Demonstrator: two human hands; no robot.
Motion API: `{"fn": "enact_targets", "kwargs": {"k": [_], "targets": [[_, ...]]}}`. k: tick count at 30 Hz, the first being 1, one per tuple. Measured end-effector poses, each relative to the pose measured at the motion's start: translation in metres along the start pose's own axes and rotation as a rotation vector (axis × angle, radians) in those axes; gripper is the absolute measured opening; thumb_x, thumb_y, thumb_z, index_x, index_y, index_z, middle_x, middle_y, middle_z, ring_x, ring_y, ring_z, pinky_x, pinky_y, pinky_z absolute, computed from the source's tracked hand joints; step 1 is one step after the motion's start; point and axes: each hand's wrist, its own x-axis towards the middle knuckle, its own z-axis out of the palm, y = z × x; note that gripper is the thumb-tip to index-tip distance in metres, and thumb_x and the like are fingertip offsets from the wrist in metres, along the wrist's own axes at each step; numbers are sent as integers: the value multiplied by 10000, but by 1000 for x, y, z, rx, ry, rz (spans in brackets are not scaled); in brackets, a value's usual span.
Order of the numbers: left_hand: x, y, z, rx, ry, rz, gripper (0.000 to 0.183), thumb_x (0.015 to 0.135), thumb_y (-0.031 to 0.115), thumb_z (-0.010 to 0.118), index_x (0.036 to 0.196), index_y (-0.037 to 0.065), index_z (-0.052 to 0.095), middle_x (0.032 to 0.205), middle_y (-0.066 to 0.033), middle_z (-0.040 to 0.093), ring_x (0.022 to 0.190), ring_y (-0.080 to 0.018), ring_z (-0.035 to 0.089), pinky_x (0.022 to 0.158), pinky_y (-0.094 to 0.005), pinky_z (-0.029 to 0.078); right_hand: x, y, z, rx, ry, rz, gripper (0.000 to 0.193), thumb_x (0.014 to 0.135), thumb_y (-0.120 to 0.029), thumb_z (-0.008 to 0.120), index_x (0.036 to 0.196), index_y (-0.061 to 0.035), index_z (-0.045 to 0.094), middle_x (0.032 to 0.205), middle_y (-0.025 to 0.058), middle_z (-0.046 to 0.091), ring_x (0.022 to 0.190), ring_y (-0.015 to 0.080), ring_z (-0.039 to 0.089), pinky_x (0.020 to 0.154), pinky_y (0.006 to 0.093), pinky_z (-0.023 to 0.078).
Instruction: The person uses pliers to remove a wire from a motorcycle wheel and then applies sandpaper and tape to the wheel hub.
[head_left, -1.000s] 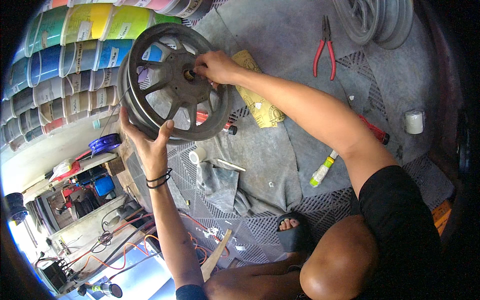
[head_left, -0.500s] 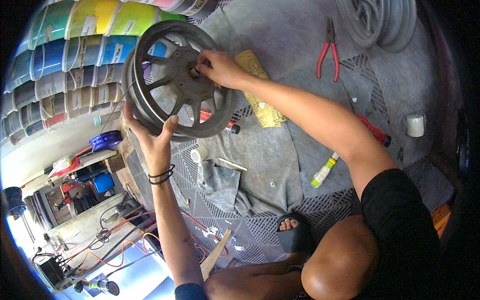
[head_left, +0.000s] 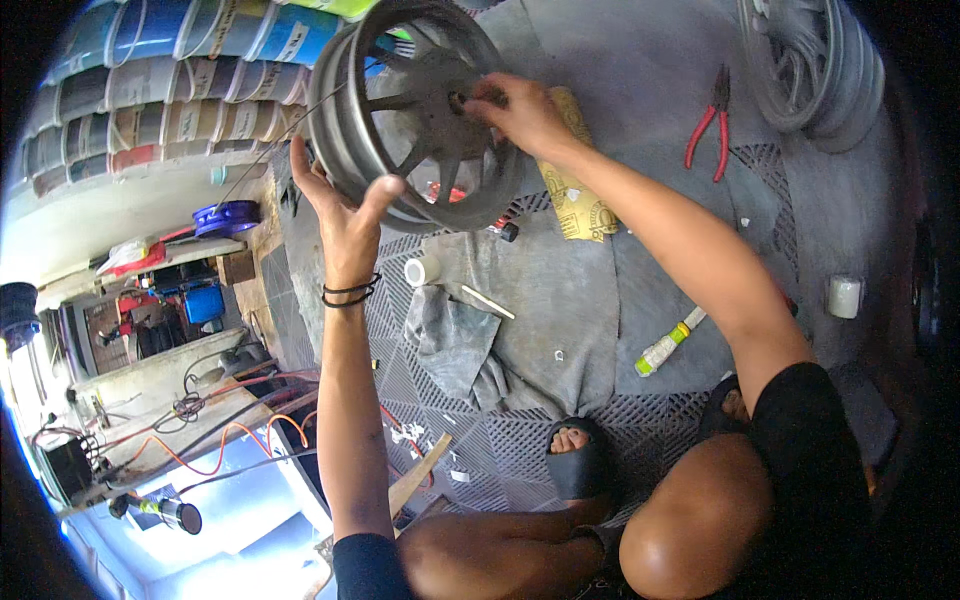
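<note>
A dull grey spoked wheel rim (head_left: 432,112) is held up, tilted, at the upper middle. My left hand (head_left: 350,225) cradles its lower left edge, thumb on the near side and the other fingers spread along the outer barrel. At the hub hole, my right hand (head_left: 520,112) has its thumb and fingers pinched together. Whatever lies between those fingertips is hidden or too small to name. Behind the rim, a strip of yellow printed paper (head_left: 578,205) lies on the mat, and part of a red tool with a black end (head_left: 508,231) shows below it.
Red-handled pliers (head_left: 708,140) and another grey rim (head_left: 800,75) lie at the upper right. A brush with a yellow-green handle (head_left: 665,352), white tape roll (head_left: 422,270), stick (head_left: 488,302) and grey cloth (head_left: 450,340) rest on the floor. Labelled paint containers (head_left: 190,120) line the upper left.
The view has shifted, so the floor items appear farther right. The rim sits higher in view and is turned more edge-on. Both hands stay at their places on it.
</note>
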Motion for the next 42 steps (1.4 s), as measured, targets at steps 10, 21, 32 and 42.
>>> {"fn": "enact_targets", "kwargs": {"k": [10,21,32,42], "targets": [[-176,-198,-24,790,-69,-243,436,746,289,820,1047,19,659,994,-212,580,944,-387,583,810,-466,482,-74,1,-87,201,87,267,239,958,-250,653,915,-15,652,699,2,586,565,65,530,512,258,461],[-132,-133,-21,-41,-106,-446,191,896,199,698,929,11,709,987,-94,626,945,-206,556,876,-327,436,-130,-69,-114,94,-188,11,135,919,-145,680,969,-26,642,823,23,606,762,91,593,639,258,485],[-139,119,16,-601,-211,-205,152,923,60,663,1051,-22,672,1111,-66,548,1038,-142,521,906,-267,427,-171,-136,-120,321,-416,-189,545,759,-175,837,1198,-33,547,1375,128,466,1229,220,510,933,344,512],[-141,136,4,-694,-467,-84,242,898,66,703,1130,11,661,1139,-80,544,1052,-158,545,822,-262,502,-165,-178,-160,980,-875,492,728,782,-77,784,1412,-9,426,1368,124,491,1238,221,528,1048,360,439]]}}
